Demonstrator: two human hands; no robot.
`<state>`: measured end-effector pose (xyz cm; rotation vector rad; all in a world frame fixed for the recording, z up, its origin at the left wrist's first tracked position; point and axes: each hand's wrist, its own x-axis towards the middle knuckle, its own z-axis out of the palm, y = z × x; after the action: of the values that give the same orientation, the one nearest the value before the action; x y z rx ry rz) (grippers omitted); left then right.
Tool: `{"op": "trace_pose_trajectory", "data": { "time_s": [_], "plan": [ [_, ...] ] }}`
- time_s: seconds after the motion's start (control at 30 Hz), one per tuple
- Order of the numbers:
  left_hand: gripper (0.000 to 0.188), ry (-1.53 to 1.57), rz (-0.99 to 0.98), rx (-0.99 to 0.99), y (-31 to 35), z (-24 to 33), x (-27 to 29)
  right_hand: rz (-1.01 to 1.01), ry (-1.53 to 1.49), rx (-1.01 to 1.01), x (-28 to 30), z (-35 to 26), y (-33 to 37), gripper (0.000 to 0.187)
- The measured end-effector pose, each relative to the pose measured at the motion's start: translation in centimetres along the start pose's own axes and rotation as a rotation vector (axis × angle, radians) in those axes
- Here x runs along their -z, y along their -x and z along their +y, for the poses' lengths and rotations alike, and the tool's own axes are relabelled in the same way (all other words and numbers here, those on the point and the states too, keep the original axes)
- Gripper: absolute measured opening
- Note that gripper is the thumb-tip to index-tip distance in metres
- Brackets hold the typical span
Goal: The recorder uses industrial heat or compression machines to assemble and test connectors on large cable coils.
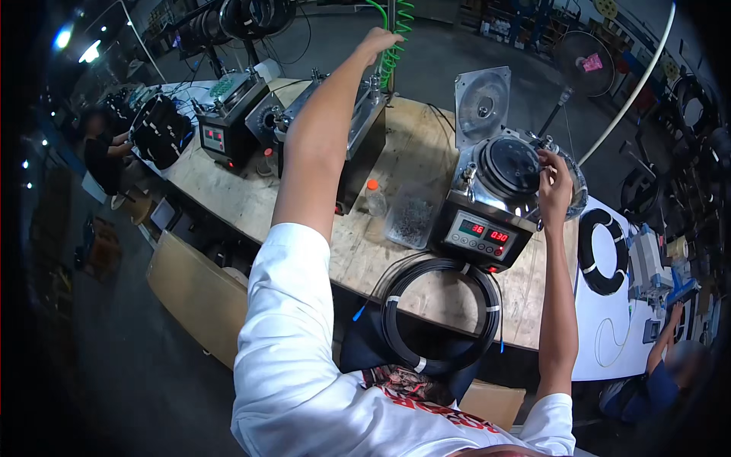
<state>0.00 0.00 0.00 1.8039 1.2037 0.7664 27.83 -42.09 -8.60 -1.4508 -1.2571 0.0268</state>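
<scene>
While my left hand reaches up to the green coiled hose at the top centre of the frame, its fingers are bunched beside it, and I cannot tell whether they grip it. My right hand, right of centre, has its fingers bent at the edge of the black disc in the machine; I cannot tell whether they pinch anything. The machine's lid stands open above, and a cable coil hangs partly over the table edge, lower centre.
</scene>
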Motion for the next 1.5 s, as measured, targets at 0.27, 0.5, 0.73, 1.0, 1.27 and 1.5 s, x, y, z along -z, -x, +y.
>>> {"op": "trace_pose_trajectory", "data": {
  "time_s": [0.27, 0.5, 0.73, 1.0, 1.27, 1.5],
  "plan": [
    [0.062, 0.219, 0.048, -0.265, 10.2, -2.2, -2.0, 0.022, 0.09, 0.136, 0.3, 0.8, -0.6, 0.033],
    [0.077, 0.041, 0.337, -0.39, 26.0, -12.8, -10.8, 0.044, 0.039, 0.134, -0.3, 0.8, -0.6, 0.03],
    [0.085, 0.07, 0.473, -0.127, 31.3, -21.3, -15.2, 0.059, 0.079, 0.162, -0.5, 0.7, -0.4, 0.031],
    [0.046, 0.027, 0.388, -0.239, 28.1, -12.9, -13.4, 0.04, 0.256, 0.177, 0.3, 1.9, -0.4, 0.039],
    [0.048, 0.102, 0.399, -0.654, 28.0, 6.5, -14.2, -0.016, 0.275, 0.173, 0.6, -2.5, 0.7, 0.037],
    [0.04, 0.619, -0.256, -0.56, 28.6, 11.2, -20.8, -0.023, 0.014, 0.333, 0.9, -5.4, -0.9, 0.059]
  ]
}}
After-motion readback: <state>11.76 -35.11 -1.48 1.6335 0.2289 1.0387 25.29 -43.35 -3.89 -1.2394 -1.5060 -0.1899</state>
